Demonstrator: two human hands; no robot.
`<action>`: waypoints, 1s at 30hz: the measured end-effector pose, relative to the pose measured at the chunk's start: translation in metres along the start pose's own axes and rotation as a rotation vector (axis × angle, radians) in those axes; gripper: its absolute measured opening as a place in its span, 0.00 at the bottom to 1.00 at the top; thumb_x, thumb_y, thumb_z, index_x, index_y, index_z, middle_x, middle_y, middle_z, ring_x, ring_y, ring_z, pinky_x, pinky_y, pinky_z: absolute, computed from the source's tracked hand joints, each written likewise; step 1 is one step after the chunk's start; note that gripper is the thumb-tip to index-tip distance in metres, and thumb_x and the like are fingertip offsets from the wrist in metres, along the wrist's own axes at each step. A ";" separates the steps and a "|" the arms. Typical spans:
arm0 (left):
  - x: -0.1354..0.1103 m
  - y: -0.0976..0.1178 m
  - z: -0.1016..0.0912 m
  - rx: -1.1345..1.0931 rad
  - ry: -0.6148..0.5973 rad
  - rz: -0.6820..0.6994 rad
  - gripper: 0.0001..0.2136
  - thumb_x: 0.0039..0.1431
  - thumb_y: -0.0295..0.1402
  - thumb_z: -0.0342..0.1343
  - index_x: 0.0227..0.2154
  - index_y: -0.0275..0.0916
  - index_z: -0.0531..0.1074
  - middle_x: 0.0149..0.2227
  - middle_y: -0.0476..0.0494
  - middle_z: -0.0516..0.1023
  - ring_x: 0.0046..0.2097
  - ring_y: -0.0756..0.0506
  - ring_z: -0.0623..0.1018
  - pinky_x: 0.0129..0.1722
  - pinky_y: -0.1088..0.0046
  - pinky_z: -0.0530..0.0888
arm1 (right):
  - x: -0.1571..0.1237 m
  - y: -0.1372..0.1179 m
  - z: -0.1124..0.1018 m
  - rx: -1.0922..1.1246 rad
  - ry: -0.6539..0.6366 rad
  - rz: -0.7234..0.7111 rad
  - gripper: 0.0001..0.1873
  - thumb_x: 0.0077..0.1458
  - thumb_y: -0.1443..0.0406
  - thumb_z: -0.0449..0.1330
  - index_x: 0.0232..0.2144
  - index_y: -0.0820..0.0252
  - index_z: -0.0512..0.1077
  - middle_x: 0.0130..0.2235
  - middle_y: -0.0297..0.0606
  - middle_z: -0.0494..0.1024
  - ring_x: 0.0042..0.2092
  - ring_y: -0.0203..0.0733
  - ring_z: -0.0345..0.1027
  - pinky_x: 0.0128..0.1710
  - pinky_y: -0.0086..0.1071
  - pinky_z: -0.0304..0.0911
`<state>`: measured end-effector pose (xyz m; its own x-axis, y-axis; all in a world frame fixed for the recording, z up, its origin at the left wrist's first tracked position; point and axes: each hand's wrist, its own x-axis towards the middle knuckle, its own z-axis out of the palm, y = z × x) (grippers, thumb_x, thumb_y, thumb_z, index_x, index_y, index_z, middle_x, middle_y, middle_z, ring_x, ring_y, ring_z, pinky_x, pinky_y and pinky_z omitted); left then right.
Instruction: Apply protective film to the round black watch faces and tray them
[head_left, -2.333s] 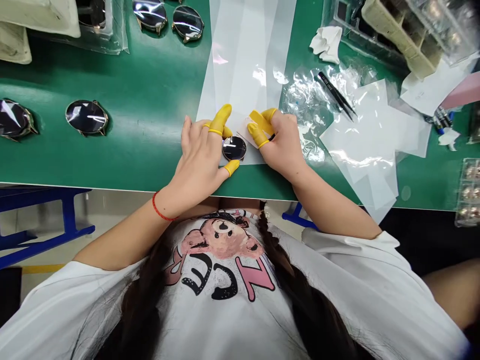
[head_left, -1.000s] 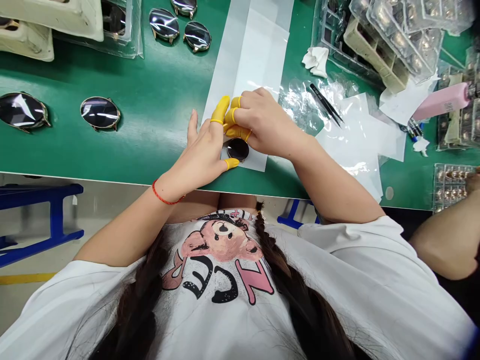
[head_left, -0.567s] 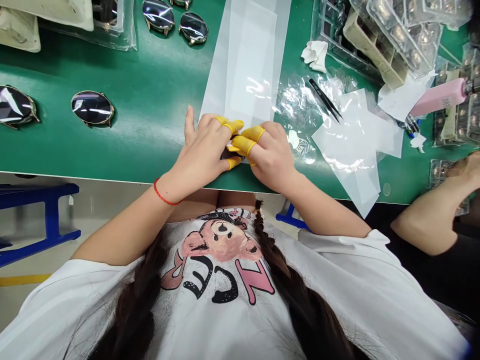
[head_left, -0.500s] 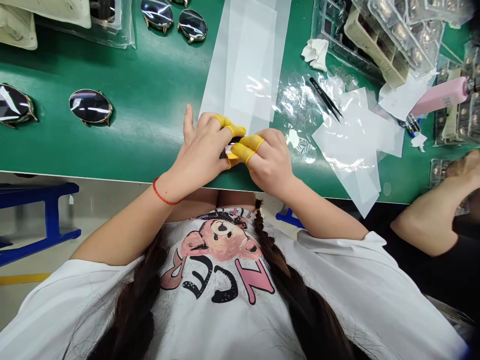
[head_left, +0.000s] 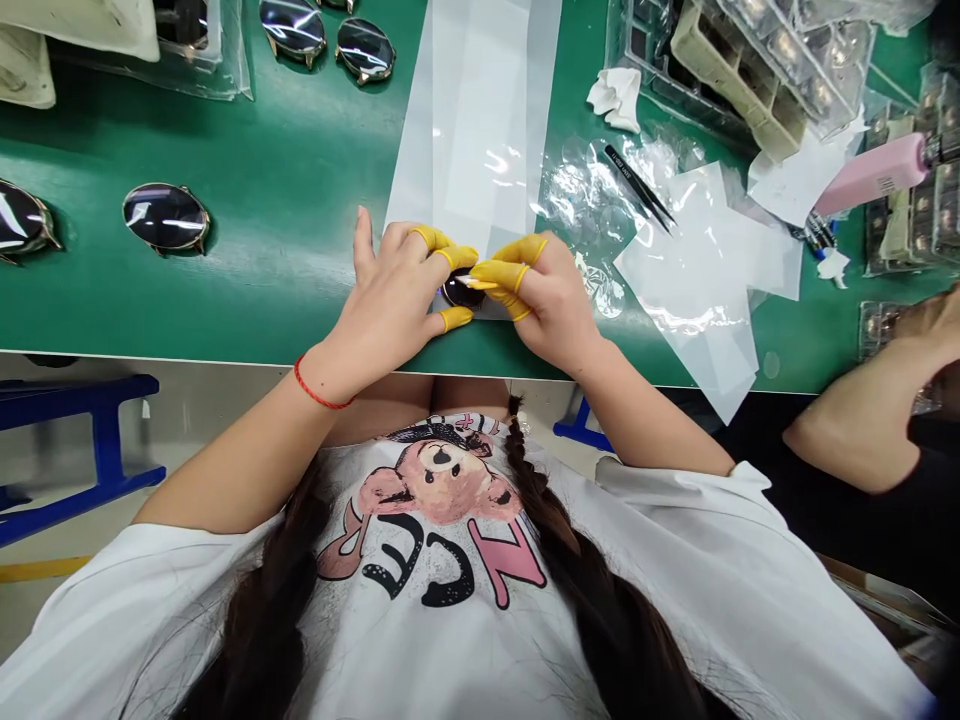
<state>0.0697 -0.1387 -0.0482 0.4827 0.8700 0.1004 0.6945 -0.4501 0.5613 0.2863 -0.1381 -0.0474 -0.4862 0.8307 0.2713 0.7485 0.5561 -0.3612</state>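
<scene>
Left hand (head_left: 386,290) pressed on dark round lens (head_left: 454,291); right hand (head_left: 546,300) pinching white film tab (head_left: 477,284) over lens.

Round dark glossy lens (head_left: 457,292), flat at near end of frosted plastic sheet (head_left: 472,130); thin white pointed film tab (head_left: 477,284) lies across its right side, 1 edge lifted.
</scene>
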 end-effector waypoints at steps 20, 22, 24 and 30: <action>0.000 0.000 0.001 -0.037 -0.001 -0.004 0.19 0.60 0.36 0.60 0.54 0.49 0.70 0.52 0.42 0.72 0.61 0.33 0.65 0.70 0.34 0.39 | -0.017 -0.011 0.000 0.231 0.239 0.221 0.17 0.69 0.53 0.48 0.45 0.53 0.71 0.38 0.37 0.76 0.40 0.42 0.70 0.40 0.39 0.65; 0.000 0.000 0.001 -0.038 0.009 -0.002 0.19 0.60 0.36 0.60 0.54 0.50 0.70 0.51 0.42 0.72 0.61 0.33 0.65 0.70 0.35 0.40 | -0.013 -0.014 0.004 0.270 0.235 0.281 0.19 0.67 0.49 0.49 0.44 0.55 0.70 0.37 0.36 0.75 0.38 0.41 0.70 0.38 0.39 0.66; 0.000 0.000 0.001 -0.034 0.017 -0.001 0.18 0.61 0.35 0.60 0.54 0.51 0.70 0.51 0.43 0.73 0.61 0.34 0.66 0.71 0.36 0.41 | -0.011 -0.018 0.013 0.236 0.195 0.271 0.19 0.66 0.47 0.51 0.40 0.55 0.69 0.35 0.36 0.75 0.36 0.41 0.68 0.38 0.39 0.65; 0.000 0.004 -0.002 -0.051 -0.019 -0.032 0.17 0.61 0.35 0.60 0.53 0.46 0.71 0.51 0.40 0.73 0.61 0.32 0.66 0.70 0.34 0.39 | -0.021 -0.007 0.029 -0.029 0.312 0.329 0.23 0.66 0.46 0.47 0.28 0.55 0.61 0.28 0.37 0.69 0.30 0.42 0.59 0.38 0.43 0.59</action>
<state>0.0714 -0.1398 -0.0449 0.4712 0.8795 0.0660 0.6820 -0.4108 0.6051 0.2780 -0.1583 -0.0766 -0.0648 0.9124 0.4042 0.8551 0.2596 -0.4488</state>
